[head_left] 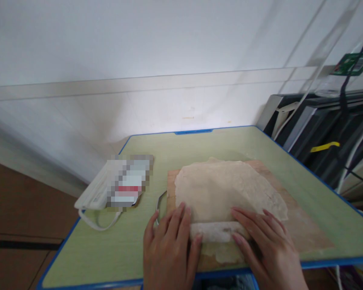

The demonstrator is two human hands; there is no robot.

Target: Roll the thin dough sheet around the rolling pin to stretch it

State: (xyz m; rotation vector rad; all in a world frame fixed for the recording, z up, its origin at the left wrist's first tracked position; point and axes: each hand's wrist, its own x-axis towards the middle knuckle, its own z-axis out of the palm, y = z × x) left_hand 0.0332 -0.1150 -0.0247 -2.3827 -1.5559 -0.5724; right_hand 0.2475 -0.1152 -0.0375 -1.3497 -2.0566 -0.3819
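Note:
A large, thin sheet of dough (218, 185) with an uneven edge lies over a wooden board (308, 229) and hangs past its far edge. Across the near part of the dough rests a pale, flour-white rolling pin (213, 232), which may have dough around it. My left hand (171, 245) covers its left end, fingers pointing forward and thumb on the near side. Over the right end lies my right hand (266, 243), fingers above and thumb below. Both ends of the pin are hidden under my hands.
The board lies on a green table (93, 249) with a blue rim. At left are a partly blurred phone (131, 181) and a white power bank (93, 185) with a looped cable (101, 228). Dark flat items (320, 125) and hanging cables stand at right. A white wall rises behind.

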